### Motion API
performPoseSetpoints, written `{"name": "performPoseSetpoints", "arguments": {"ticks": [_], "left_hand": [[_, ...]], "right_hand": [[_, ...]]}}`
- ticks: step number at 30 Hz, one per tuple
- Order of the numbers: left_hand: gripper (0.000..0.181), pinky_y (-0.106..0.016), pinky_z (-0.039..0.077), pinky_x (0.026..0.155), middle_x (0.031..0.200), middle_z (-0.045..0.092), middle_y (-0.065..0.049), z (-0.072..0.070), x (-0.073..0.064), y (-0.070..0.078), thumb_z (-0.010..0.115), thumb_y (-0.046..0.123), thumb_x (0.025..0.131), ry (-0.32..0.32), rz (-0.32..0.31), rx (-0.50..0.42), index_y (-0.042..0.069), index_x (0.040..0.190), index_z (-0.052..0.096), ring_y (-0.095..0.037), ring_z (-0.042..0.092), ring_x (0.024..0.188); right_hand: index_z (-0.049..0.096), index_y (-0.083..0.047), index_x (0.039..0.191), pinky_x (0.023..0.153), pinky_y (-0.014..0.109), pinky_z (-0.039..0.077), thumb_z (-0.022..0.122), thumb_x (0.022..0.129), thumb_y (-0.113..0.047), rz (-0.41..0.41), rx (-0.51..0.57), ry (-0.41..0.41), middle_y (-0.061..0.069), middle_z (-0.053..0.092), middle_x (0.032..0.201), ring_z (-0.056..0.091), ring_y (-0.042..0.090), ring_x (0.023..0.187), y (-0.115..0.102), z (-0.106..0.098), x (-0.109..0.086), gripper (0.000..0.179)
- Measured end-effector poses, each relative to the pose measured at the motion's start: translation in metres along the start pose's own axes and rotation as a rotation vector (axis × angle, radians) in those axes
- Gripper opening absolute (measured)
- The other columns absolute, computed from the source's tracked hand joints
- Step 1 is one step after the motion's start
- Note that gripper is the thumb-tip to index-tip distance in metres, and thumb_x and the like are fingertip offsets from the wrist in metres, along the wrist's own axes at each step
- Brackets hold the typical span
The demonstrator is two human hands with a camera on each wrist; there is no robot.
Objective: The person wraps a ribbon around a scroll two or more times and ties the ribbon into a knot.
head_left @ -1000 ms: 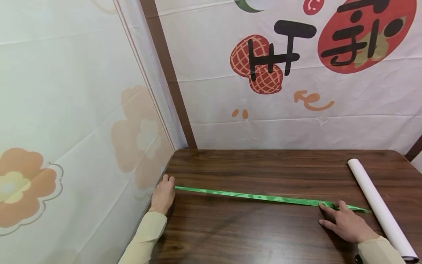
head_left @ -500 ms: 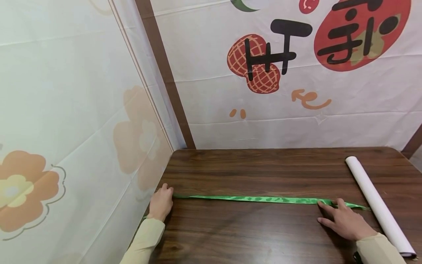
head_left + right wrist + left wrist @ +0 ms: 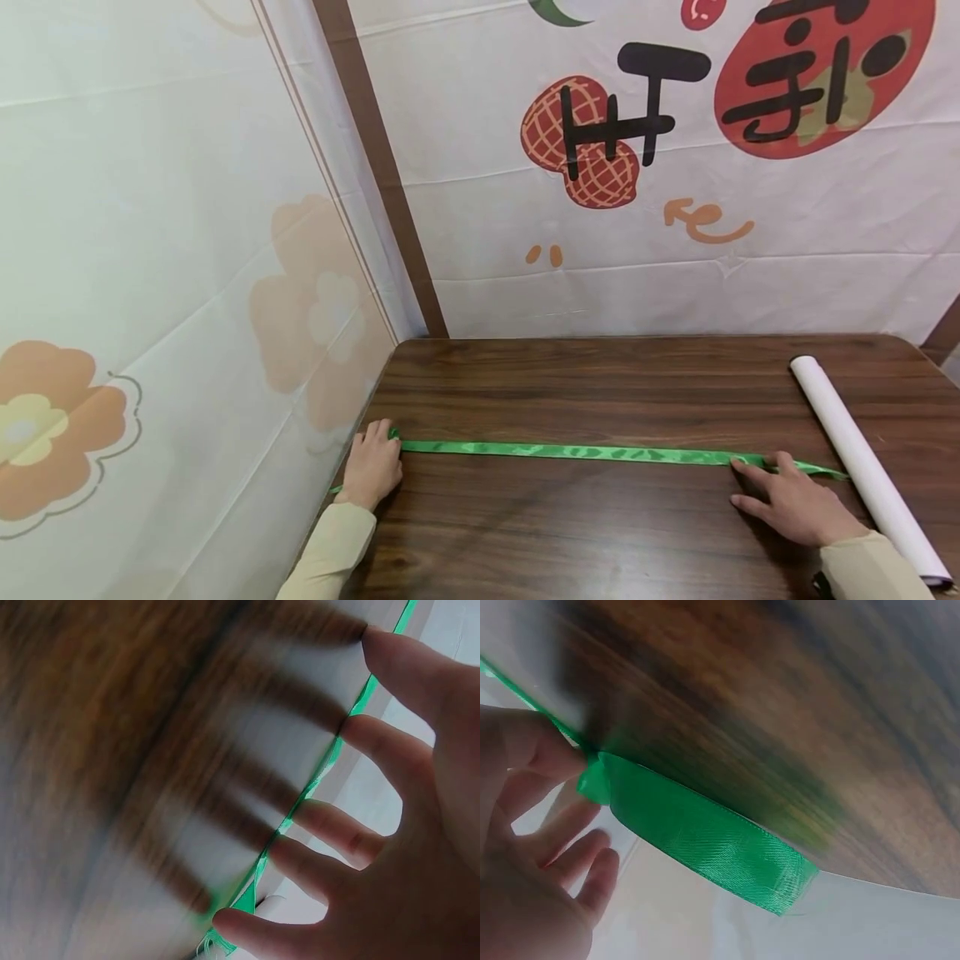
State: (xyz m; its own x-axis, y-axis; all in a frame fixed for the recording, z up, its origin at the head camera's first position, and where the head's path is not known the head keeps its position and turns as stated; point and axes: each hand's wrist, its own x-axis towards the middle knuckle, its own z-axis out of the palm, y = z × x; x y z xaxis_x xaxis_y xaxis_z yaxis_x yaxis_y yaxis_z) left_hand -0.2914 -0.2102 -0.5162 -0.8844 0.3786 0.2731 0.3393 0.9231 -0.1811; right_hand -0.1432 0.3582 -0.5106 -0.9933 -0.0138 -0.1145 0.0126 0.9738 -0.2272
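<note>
A shiny green ribbon (image 3: pixel 555 451) lies stretched across the dark wood table (image 3: pixel 570 533). At the table's left edge, my left hand (image 3: pixel 372 467) pinches the ribbon, which bunches near the thumb. In the left wrist view, the frayed ribbon end (image 3: pixel 712 840) sticks out past these fingers along the table's edge. My right hand (image 3: pixel 798 504) rests with spread fingers on the ribbon near its other end. Seen from the right wrist, its fingertips (image 3: pixel 311 814) touch the table along the ribbon, and loose threads show at that end.
A white roll (image 3: pixel 862 467) lies slanted on the table, just right of the right hand and close to the ribbon's tip. A flower-printed curtain (image 3: pixel 187 292) borders the left side. Behind the table hangs a printed cloth (image 3: pixel 480 208).
My left hand has shifted slightly toward me along the left edge, and the ribbon has swung from slanted to nearly level. A bit of ribbon now shows beside the left wrist. The right hand stays put.
</note>
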Motion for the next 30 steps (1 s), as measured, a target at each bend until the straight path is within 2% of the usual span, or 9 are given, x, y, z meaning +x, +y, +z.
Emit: {"name": "performPoseSetpoints", "arguments": {"ticks": [4,8,12,15,18,22,26,30], "left_hand": [[0.016,-0.052,0.045,0.081,0.115,0.056,-0.018,0.000,-0.001,0.003,0.071,0.014,0.079,-0.010,-0.008,0.002,0.004,0.093,0.072,-0.035,0.052,0.105],[0.028,-0.049,0.044,0.077,0.112,0.056,-0.018,0.001,-0.002,0.004,0.071,0.016,0.080,-0.021,-0.024,-0.007,0.008,0.107,0.071,-0.034,0.052,0.100],[0.038,-0.048,0.043,0.074,0.109,0.057,-0.018,0.002,-0.003,0.005,0.072,0.017,0.081,-0.041,-0.030,-0.033,0.011,0.118,0.068,-0.033,0.053,0.096],[0.037,-0.048,0.044,0.073,0.108,0.056,-0.018,0.002,-0.003,0.005,0.072,0.017,0.081,-0.045,-0.030,-0.047,0.010,0.118,0.067,-0.033,0.053,0.095],[0.033,-0.048,0.046,0.073,0.108,0.057,-0.018,0.002,-0.003,0.005,0.069,0.017,0.083,-0.040,-0.031,-0.065,0.009,0.115,0.067,-0.033,0.054,0.095],[0.030,-0.047,0.048,0.071,0.108,0.059,-0.017,0.002,-0.002,0.006,0.065,0.017,0.087,-0.031,-0.042,-0.106,0.008,0.115,0.069,-0.032,0.057,0.092],[0.031,-0.046,0.050,0.069,0.108,0.060,-0.016,0.002,-0.003,0.008,0.063,0.019,0.090,-0.049,-0.056,-0.143,0.009,0.119,0.069,-0.031,0.059,0.091],[0.032,-0.045,0.050,0.067,0.106,0.059,-0.015,0.002,-0.003,0.010,0.064,0.019,0.091,-0.066,-0.054,-0.162,0.009,0.121,0.067,-0.030,0.059,0.088]], "right_hand": [[0.053,-0.006,0.136,0.058,0.053,0.047,0.059,0.087,-0.057,0.005,-0.012,0.011,0.035,0.042,0.115,0.059,0.044,0.093,0.005,0.000,-0.001,0.071],[0.051,-0.004,0.137,0.063,0.062,0.046,0.056,0.087,-0.061,0.030,-0.010,-0.008,0.041,0.038,0.124,0.055,0.055,0.102,0.010,-0.001,-0.002,0.076],[0.049,-0.003,0.139,0.064,0.063,0.044,0.053,0.087,-0.065,0.046,0.001,-0.051,0.044,0.036,0.124,0.056,0.056,0.097,0.014,-0.003,-0.002,0.080],[0.048,-0.002,0.139,0.063,0.061,0.046,0.051,0.088,-0.064,0.049,0.010,-0.066,0.046,0.035,0.123,0.058,0.054,0.092,0.016,-0.004,-0.002,0.081],[0.048,-0.001,0.137,0.064,0.062,0.045,0.052,0.089,-0.063,0.048,0.017,-0.048,0.046,0.034,0.124,0.057,0.057,0.094,0.017,-0.005,-0.003,0.078],[0.050,-0.001,0.136,0.068,0.070,0.041,0.053,0.088,-0.063,0.065,0.019,-0.018,0.045,0.034,0.127,0.051,0.063,0.102,0.019,-0.005,-0.003,0.077],[0.050,-0.001,0.135,0.073,0.081,0.033,0.053,0.087,-0.066,0.087,0.023,-0.017,0.045,0.033,0.132,0.044,0.066,0.111,0.023,-0.004,-0.003,0.081],[0.051,0.000,0.132,0.075,0.083,0.030,0.055,0.085,-0.065,0.086,0.019,0.008,0.046,0.033,0.133,0.039,0.065,0.116,0.026,-0.002,-0.002,0.081]]}}
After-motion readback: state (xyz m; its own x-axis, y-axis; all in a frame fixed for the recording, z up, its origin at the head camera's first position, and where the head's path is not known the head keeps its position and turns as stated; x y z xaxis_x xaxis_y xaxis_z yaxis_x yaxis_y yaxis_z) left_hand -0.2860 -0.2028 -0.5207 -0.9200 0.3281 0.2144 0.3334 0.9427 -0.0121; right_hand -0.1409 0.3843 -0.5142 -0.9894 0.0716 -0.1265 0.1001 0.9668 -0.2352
